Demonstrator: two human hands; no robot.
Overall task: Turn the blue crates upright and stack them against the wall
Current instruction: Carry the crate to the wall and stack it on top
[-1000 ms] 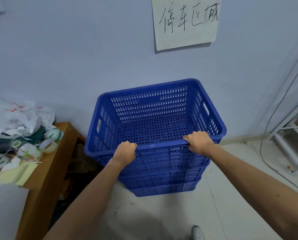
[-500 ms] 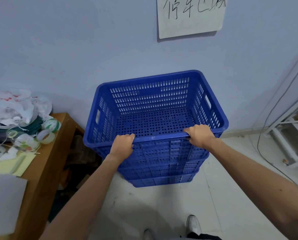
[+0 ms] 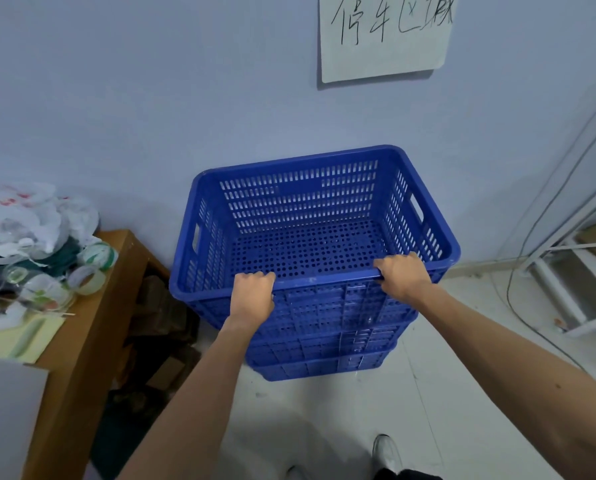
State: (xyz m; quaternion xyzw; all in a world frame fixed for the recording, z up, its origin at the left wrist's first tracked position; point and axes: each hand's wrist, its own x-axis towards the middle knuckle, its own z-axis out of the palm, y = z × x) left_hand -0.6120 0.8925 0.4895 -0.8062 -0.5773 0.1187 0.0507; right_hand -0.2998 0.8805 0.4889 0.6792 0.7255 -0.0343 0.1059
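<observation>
Blue perforated plastic crates [image 3: 310, 237] sit upright in a nested stack at the centre of the frame, on a pale tiled floor [image 3: 445, 393], the far rim close to a light blue wall [image 3: 151, 98]. The person's left hand [image 3: 253, 296] and right hand [image 3: 402, 275] are both curled closed over the near rim of the top crate, bare forearms reaching in from the bottom edge. At the left of the frame, just beside the stack, stands a brown wooden table [image 3: 92, 323] heaped with white plastic bags [image 3: 29, 216] and tape rolls [image 3: 92, 275]. On the wall at upper right hangs a white paper sign [image 3: 383, 36] with handwritten characters.
</observation>
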